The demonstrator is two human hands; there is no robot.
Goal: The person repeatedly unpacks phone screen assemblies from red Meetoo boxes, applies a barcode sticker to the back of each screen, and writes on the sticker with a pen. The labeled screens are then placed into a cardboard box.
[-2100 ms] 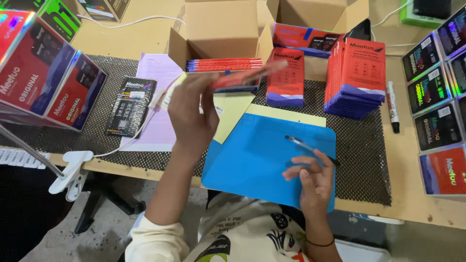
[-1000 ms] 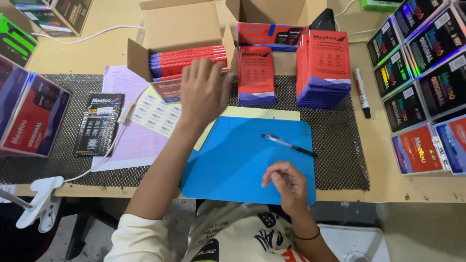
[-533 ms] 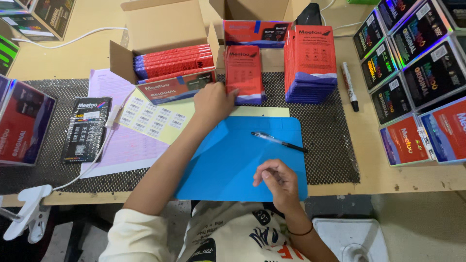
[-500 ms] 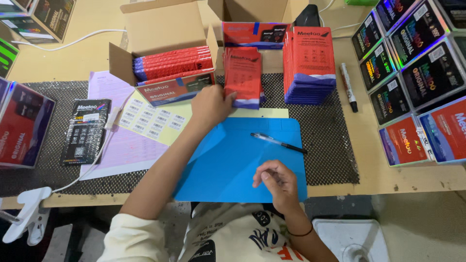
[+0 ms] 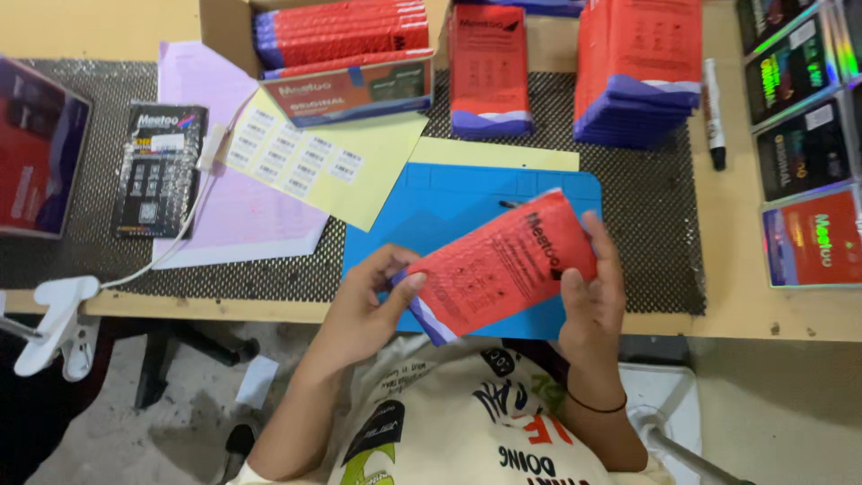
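Two hands now on one red flat packet [image 5: 503, 265] with a purple-white end, held tilted above the near edge of the blue mat [image 5: 449, 202]. Left hand [image 5: 368, 301] pinching the lower purple end, thumb on top; right hand [image 5: 593, 301] gripping the upper right edge. Half a second ago: left hand stretched out to the short stack of red packets [image 5: 489, 67], right hand resting loose on the mat, pen lying in plain view. Pen now only a dark tip [image 5: 509, 205] above the packet. Table [image 5: 790, 314] of pale wood under black mesh matting [image 5: 655, 233]. Yellow label sheet [image 5: 314, 166] and lilac paper [image 5: 233, 233] left of mat. Open carton of red packets [image 5: 341, 45] beyond. Taller stack [image 5: 637, 67] and black marker [image 5: 714, 112] to right. Concrete floor [image 5: 189, 395] below.
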